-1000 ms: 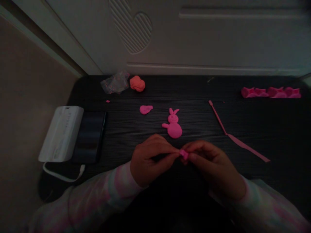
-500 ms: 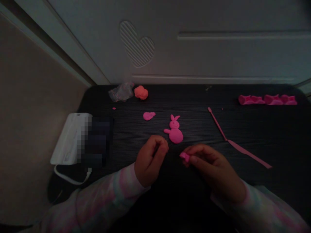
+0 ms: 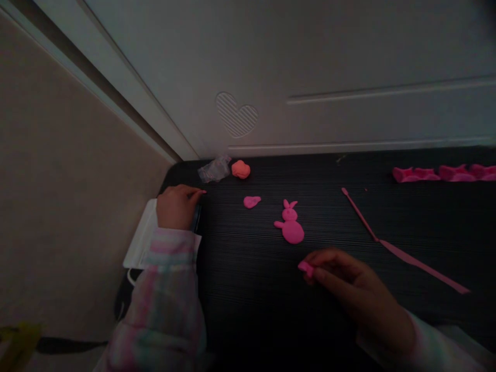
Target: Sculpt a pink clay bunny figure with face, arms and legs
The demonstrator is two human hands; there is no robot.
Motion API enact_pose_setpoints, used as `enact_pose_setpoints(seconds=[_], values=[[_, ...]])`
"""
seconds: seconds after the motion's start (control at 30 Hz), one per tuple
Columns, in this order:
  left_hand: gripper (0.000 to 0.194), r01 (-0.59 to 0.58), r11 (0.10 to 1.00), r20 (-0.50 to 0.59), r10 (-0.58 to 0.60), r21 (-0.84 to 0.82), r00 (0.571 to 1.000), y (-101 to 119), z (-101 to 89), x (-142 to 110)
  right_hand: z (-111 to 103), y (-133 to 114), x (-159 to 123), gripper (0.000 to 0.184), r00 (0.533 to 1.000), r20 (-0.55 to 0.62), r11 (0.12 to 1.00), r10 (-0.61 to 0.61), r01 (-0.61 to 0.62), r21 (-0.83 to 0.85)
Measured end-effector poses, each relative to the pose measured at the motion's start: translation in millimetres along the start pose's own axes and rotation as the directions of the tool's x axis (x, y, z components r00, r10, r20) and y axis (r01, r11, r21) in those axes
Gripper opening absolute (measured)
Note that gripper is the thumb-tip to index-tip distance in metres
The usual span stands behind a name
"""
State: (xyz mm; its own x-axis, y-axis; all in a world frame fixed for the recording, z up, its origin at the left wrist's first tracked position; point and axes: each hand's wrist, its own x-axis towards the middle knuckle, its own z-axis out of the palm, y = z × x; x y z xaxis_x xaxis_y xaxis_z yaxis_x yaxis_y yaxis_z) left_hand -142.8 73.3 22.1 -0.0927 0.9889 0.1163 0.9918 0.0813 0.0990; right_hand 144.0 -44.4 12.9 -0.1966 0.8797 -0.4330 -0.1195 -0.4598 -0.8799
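My left hand (image 3: pixel 178 205) is stretched to the left side of the table, thumb and forefinger pinched at a tiny bit of pink clay (image 3: pixel 204 191). Between the thumb and fingers of my right hand (image 3: pixel 343 279) is a small lump of pink clay (image 3: pixel 306 267), held just above the dark tabletop. Beyond it lies a flat pink clay rabbit (image 3: pixel 292 231) with two ears, a round head, a round body and one arm on its left. A teardrop-shaped piece of pink clay (image 3: pixel 251 202) rests to the rabbit's left.
An orange clay lump (image 3: pixel 241 169) and a crumpled clear wrapper (image 3: pixel 215 169) sit at the back. To the right lie a thin pink modelling tool (image 3: pixel 411 260) and a pink moulded strip (image 3: pixel 437 174). A white case (image 3: pixel 139 237) is partly under my left arm. A white panel (image 3: pixel 329 124) stands behind.
My left hand has moved left and away to the tiny pink clay bit. My right hand keeps its hold on the pink clay lump. The view has shifted and tilted.
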Motion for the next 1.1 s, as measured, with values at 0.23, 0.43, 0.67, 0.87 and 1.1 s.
enact_pose_setpoints(seconds=[0.23, 0.43, 0.67, 0.87, 1.1], values=[[0.033, 0.041, 0.992, 0.087, -0.052, 0.121, 0.995, 7, 9.9, 5, 1, -5, -4, 0.013, 1.0, -0.001, 1.0, -0.012, 0.012, -0.027], [0.033, 0.01, 0.987, 0.087, -0.025, 0.163, 0.996, 7, 13.3, 5, 1, -5, -3, 0.013, 0.999, -0.014, 0.998, -0.029, 0.028, -0.056], [0.032, -0.008, 0.991, 0.085, -0.003, 0.137, 0.996, 10, 13.7, 4, 2, -7, -2, 0.014, 1.0, -0.026, 0.999, -0.016, 0.015, -0.038], [0.029, 0.006, 0.998, 0.08, -0.011, 0.061, 0.997, 14, 12.2, 4, 4, -8, -2, 0.017, 0.998, -0.059, 0.998, -0.037, 0.034, -0.048], [0.021, 0.098, 0.977, 0.145, -0.071, -0.189, 0.987, -1, -9.5, -2, 5, -8, -1, 0.017, 0.995, -0.075, 0.996, -0.059, 0.053, -0.078]])
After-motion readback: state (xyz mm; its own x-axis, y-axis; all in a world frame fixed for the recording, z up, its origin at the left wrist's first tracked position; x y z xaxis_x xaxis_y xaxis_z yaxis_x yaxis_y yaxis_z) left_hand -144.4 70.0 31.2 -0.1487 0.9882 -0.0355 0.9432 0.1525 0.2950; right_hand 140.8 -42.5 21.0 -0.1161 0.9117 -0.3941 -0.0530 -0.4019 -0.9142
